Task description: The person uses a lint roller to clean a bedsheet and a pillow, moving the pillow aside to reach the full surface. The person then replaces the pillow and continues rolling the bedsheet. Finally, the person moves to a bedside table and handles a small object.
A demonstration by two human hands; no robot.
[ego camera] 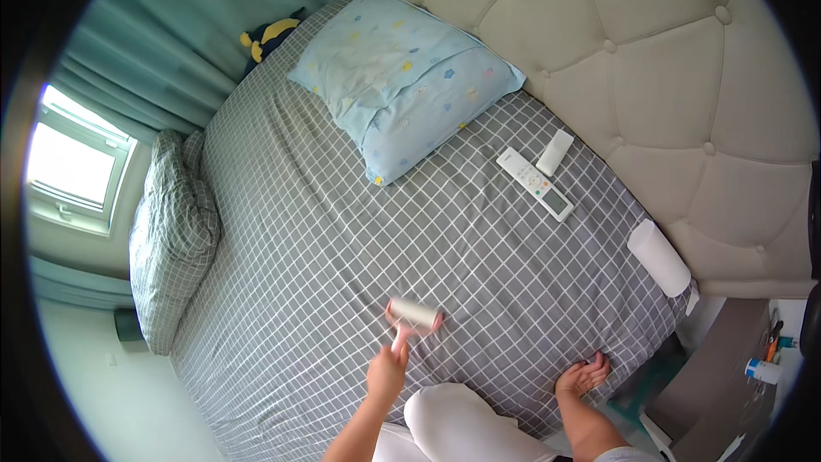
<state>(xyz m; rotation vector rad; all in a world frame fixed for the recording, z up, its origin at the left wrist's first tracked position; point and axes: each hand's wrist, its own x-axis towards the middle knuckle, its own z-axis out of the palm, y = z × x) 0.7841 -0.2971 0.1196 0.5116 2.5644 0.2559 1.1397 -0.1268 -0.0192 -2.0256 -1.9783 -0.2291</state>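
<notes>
My left hand (387, 373) grips the pink handle of a lint roller (415, 313), whose white cylinder looks blurred against the bed. Beneath it spreads a grey fitted sheet (359, 256) with a white grid pattern, creased in places. Near the bed's edge at the lower right, my right hand (582, 376) rests on the sheet with its fingers loosely curled and nothing visible in it. Between my two arms, a knee in white trousers (449, 414) presses against the bedding.
A light blue pillow (410, 83), a white remote control (535, 183), a small white object (555, 152) and a paper roll (659, 258) lie towards the tufted headboard (660, 96). Bunched bedding (173, 237) sits at left, a plush toy (272, 38) by the curtain, a brown bedside surface (712, 366) at right.
</notes>
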